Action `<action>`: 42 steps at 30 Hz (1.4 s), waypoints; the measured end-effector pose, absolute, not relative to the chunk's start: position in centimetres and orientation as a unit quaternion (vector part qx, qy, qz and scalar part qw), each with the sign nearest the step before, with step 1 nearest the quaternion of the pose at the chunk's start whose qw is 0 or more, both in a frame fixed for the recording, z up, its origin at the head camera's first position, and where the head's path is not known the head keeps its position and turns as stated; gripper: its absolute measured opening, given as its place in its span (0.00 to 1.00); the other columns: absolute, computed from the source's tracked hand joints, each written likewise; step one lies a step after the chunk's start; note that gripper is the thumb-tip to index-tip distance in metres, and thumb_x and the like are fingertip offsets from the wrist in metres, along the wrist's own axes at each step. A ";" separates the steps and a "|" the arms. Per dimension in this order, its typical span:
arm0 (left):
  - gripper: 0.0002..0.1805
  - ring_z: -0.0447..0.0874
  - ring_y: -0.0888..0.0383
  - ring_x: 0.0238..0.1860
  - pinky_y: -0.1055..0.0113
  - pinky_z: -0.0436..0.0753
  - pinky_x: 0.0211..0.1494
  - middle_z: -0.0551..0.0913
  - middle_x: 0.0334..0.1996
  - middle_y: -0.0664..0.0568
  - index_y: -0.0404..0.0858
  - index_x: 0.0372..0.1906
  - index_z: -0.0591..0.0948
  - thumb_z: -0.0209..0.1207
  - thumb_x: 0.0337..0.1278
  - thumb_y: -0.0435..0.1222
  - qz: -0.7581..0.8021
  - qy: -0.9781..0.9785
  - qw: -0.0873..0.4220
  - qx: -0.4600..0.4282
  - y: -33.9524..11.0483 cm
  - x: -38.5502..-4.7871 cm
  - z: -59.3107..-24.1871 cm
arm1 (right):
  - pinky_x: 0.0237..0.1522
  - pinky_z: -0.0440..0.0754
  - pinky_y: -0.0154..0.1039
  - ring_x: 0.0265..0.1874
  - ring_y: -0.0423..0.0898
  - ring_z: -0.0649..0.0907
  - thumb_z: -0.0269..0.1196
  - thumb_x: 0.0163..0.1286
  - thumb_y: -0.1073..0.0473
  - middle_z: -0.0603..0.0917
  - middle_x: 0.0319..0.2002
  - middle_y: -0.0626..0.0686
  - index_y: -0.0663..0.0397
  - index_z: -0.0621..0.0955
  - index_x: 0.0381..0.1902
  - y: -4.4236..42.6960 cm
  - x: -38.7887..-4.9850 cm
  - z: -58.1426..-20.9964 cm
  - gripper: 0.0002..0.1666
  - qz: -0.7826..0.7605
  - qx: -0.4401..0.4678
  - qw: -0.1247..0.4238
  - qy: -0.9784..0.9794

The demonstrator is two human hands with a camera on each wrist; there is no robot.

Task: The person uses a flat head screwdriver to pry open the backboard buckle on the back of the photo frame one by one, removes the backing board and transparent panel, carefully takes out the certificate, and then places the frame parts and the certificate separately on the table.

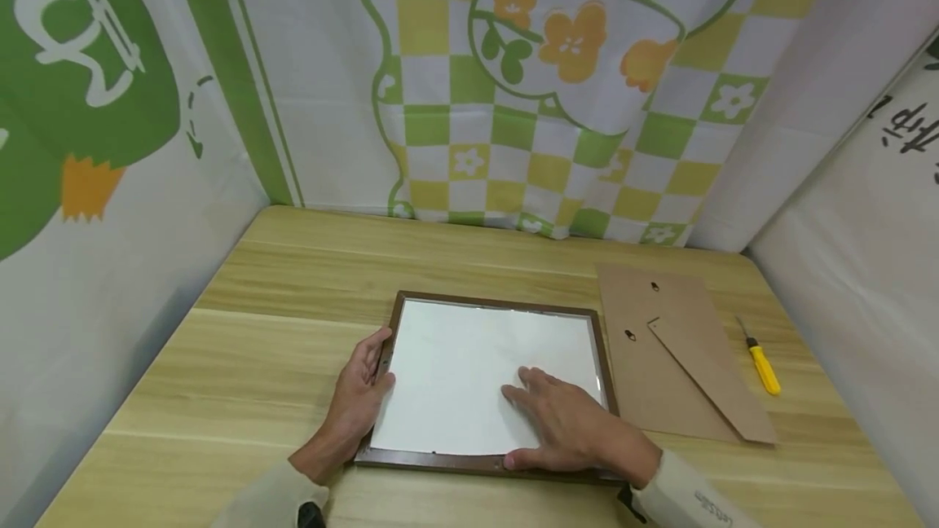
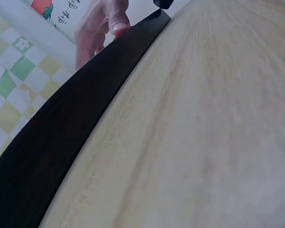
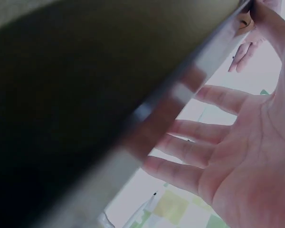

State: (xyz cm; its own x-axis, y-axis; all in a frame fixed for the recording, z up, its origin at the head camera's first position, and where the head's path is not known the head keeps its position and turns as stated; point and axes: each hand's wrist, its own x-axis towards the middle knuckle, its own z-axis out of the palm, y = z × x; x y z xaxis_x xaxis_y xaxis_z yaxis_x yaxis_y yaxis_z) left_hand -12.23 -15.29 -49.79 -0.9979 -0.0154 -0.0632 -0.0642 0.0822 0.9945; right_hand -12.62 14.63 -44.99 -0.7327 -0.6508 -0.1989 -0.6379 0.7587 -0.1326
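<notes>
A brown picture frame (image 1: 433,459) lies on the wooden table with a white sheet (image 1: 455,373) inside it. At its left side my left hand (image 1: 357,388) grips the rim, thumb on top and fingers along the outer edge. My right hand (image 1: 568,422) spreads over the lower right of the sheet, with its thumb on the near rim. In the right wrist view, the fingers of that right hand (image 3: 237,142) look extended above the frame's shiny inner edge. The left wrist view shows the frame's dark outer side (image 2: 80,104) close up.
Right of the frame lies a brown backing board (image 1: 660,381) with a stand leg (image 1: 697,381) and two small hangers. A yellow-handled screwdriver (image 1: 763,365) lies beyond it, near the table's right edge. Printed curtains (image 1: 543,104) hang behind and beside the table (image 1: 242,381).
</notes>
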 end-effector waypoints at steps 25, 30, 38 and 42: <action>0.34 0.42 0.46 0.80 0.48 0.46 0.82 0.49 0.79 0.44 0.37 0.75 0.56 0.47 0.66 0.20 0.669 0.741 0.022 -0.048 -15.3 -12.5 -49.8 | 0.46 0.88 0.43 0.49 0.52 0.87 0.69 0.53 0.73 0.85 0.53 0.59 0.59 0.82 0.52 20.4 -9.5 -44.5 0.26 0.069 -0.432 -0.059 0.897; 0.34 0.41 0.46 0.80 0.47 0.45 0.82 0.50 0.79 0.44 0.37 0.75 0.57 0.47 0.66 0.20 0.672 0.738 0.024 -0.048 -15.3 -12.5 -49.8 | 0.33 0.88 0.36 0.36 0.46 0.89 0.70 0.48 0.76 0.90 0.41 0.54 0.56 0.84 0.45 21.8 -9.5 -44.6 0.25 -0.001 -0.439 -0.107 0.892; 0.34 0.41 0.44 0.80 0.44 0.44 0.81 0.50 0.79 0.41 0.35 0.74 0.57 0.46 0.65 0.19 0.677 0.735 0.017 -0.032 -15.4 -12.3 -49.6 | 0.29 0.82 0.20 0.28 0.35 0.88 0.75 0.40 0.75 0.91 0.30 0.47 0.51 0.88 0.35 23.5 -10.3 -42.3 0.22 -0.169 -0.456 -0.157 0.859; 0.34 0.42 0.40 0.79 0.42 0.44 0.80 0.52 0.77 0.36 0.30 0.73 0.58 0.47 0.62 0.18 0.675 0.738 0.003 -0.012 -15.6 -12.2 -49.6 | 0.34 0.81 0.18 0.31 0.37 0.88 0.72 0.44 0.77 0.91 0.34 0.48 0.51 0.87 0.39 23.9 -10.8 -40.5 0.25 -0.225 -0.441 -0.135 0.858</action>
